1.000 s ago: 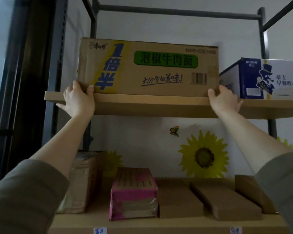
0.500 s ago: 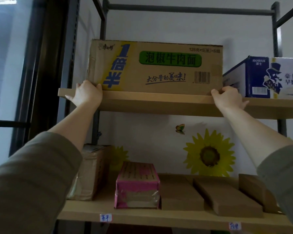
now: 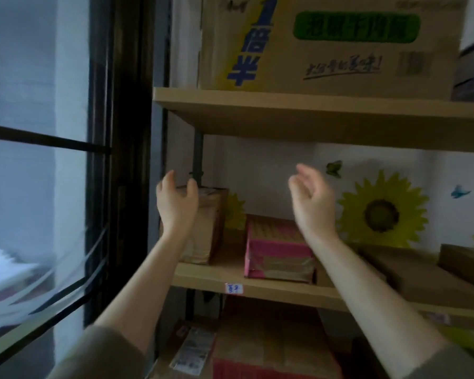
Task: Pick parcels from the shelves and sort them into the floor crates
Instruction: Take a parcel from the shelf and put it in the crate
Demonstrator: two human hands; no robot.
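A large brown carton [image 3: 331, 42] with blue, yellow and green print stands on the top shelf [image 3: 298, 116]. Both hands are below that shelf and hold nothing. My left hand [image 3: 177, 203] is open, fingers spread, in front of an upright taped brown parcel [image 3: 207, 225] at the left end of the middle shelf [image 3: 216, 279]. My right hand [image 3: 312, 201] is open, palm turned left, above a pink-edged parcel [image 3: 277, 250]. Flat brown parcels [image 3: 411, 272] lie to the right on the same shelf. No floor crate is in view.
A dark window frame [image 3: 115, 160] stands left of the shelf's metal post. Below the middle shelf sit a brown carton with a red band [image 3: 271, 351] and a label. Sunflower [image 3: 381, 212] and butterfly stickers are on the white wall behind.
Both hands have let go of the large carton on the top shelf and dropped to the middle shelf level. The view has tilted down and left; the carton stays on its shelf.
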